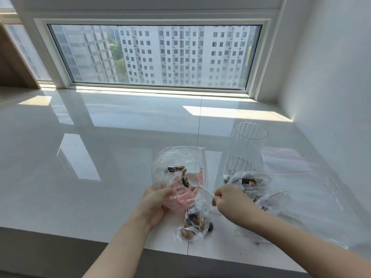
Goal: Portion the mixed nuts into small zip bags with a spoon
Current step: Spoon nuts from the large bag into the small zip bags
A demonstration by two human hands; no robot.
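Left hand (158, 203) grips the gathered bottom of the large clear bag (178, 169), fingers curled round the crumpled plastic; the mouth stands open above the grip. Right hand (230, 203) pinches the handle end of the white plastic spoon (197, 184), bowl reaching into the big bag beside the few mixed nuts (180, 173) clinging to its wall. Just below the grips lies a small zip bag (193, 223), part-filled, mouth loose; one dark piece (210, 229) sits outside it. Risks, as judged: thin spoon flexes and flicks nuts; slack bag wall folds over the bowl; the unsupported small bag's mouth collapses during transfer, spilling onto the glossy sill (100, 157).
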